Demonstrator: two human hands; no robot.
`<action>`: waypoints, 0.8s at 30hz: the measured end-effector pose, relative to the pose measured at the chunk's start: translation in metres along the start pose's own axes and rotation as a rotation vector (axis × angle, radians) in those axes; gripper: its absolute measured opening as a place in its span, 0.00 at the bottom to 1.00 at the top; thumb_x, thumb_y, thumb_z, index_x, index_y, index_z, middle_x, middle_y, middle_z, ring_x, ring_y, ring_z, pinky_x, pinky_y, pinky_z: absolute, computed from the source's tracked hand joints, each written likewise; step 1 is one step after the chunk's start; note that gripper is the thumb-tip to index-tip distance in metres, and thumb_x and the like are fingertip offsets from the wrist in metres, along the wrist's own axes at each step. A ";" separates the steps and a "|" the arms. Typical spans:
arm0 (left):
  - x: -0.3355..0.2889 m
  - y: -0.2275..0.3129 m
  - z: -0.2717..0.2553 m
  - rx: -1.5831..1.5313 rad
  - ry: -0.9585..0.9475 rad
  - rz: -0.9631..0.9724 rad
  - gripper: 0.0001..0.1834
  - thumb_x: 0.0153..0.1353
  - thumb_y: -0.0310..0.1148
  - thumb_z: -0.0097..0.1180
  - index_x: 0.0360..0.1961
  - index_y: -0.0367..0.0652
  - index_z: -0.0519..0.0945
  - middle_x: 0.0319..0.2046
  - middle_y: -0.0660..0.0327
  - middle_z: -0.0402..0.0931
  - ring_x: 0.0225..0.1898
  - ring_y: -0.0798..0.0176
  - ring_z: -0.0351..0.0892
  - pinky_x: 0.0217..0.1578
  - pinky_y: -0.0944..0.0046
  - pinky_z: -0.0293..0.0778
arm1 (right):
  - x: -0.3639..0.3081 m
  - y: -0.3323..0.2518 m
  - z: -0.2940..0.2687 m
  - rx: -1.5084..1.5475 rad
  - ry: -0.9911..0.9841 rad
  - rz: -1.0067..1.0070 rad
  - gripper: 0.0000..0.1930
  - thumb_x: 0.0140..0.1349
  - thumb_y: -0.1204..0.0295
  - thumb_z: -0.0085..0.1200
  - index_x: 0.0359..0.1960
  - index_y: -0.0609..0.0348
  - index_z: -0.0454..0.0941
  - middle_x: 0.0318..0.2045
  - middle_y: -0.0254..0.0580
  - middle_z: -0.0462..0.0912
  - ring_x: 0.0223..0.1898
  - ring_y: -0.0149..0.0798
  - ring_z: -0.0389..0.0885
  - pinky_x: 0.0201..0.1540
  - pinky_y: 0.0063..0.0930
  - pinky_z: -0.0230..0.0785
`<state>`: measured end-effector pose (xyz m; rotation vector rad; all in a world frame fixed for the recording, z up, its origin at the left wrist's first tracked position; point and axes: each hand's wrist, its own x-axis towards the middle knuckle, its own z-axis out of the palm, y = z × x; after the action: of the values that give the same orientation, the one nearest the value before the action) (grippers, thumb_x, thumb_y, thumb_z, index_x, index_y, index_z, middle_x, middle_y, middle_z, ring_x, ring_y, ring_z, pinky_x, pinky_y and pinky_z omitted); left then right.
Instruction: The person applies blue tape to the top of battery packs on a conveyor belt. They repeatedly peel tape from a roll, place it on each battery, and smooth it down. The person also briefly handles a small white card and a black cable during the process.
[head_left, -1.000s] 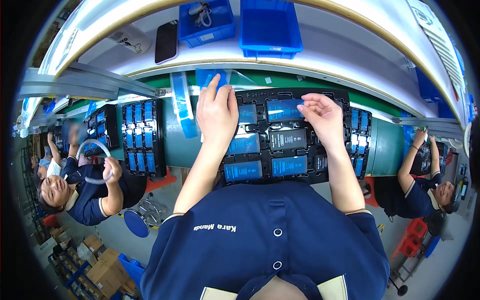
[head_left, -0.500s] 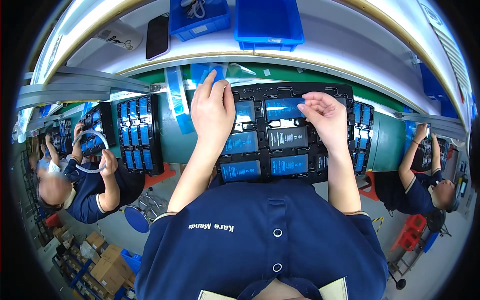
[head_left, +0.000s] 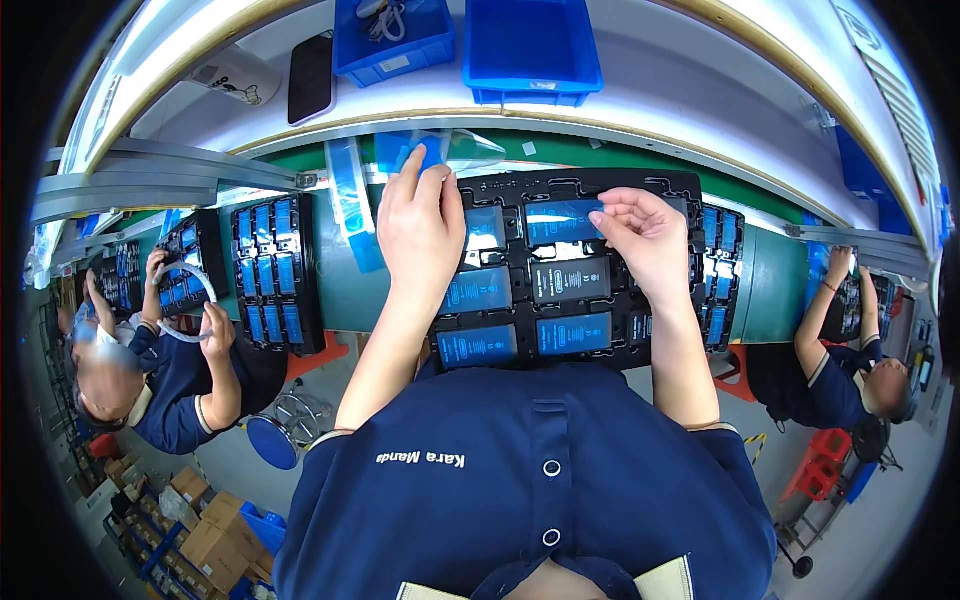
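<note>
Your hands at a black tray (head_left: 640,184) of flat packs (head_left: 575,334).
Your left hand (head_left: 420,228), fingers extended, lies over blue film (head_left: 393,150) at far left; your right hand (head_left: 645,232) curls thumb toward fingertips at a far pack. Whether either grips anything cannot be told. Moulded pockets (head_left: 520,256) presumably keep packs apart. Beneath runs a green bench (head_left: 772,290); beyond, blue bins (head_left: 533,45) occupy a white shelf (head_left: 680,90). Co-workers (head_left: 178,420) flank you.

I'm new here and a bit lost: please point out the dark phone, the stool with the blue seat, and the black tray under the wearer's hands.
Dark phone (head_left: 311,78): head view, middle of its upper face.
Stool (head_left: 272,443): head view, its round blue seat.
Black tray (head_left: 672,183): head view, its far rim.
</note>
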<state>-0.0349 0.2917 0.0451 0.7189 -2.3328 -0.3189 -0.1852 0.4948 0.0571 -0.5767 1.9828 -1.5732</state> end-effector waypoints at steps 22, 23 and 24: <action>0.000 0.002 0.001 -0.023 -0.024 -0.036 0.06 0.60 0.28 0.58 0.36 0.37 0.82 0.49 0.44 0.79 0.46 0.43 0.80 0.50 0.49 0.74 | 0.001 0.002 0.003 0.010 0.048 -0.009 0.10 0.54 0.80 0.66 0.39 0.63 0.84 0.28 0.34 0.85 0.28 0.19 0.79 0.34 0.15 0.73; 0.000 0.002 0.001 -0.026 -0.026 -0.038 0.06 0.60 0.28 0.58 0.36 0.37 0.82 0.49 0.44 0.79 0.46 0.43 0.80 0.50 0.49 0.74 | 0.001 0.003 0.003 0.009 0.048 -0.008 0.10 0.54 0.80 0.66 0.39 0.63 0.84 0.28 0.34 0.85 0.28 0.19 0.79 0.34 0.15 0.73; 0.000 0.002 0.001 -0.029 -0.027 -0.040 0.06 0.60 0.28 0.58 0.36 0.37 0.82 0.49 0.44 0.79 0.46 0.43 0.80 0.50 0.49 0.74 | 0.001 0.003 0.002 0.007 0.047 -0.008 0.10 0.54 0.80 0.66 0.39 0.63 0.84 0.28 0.34 0.85 0.28 0.19 0.80 0.34 0.15 0.74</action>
<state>-0.0363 0.2934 0.0446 0.7528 -2.3366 -0.3821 -0.1848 0.4929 0.0536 -0.5501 2.0114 -1.6117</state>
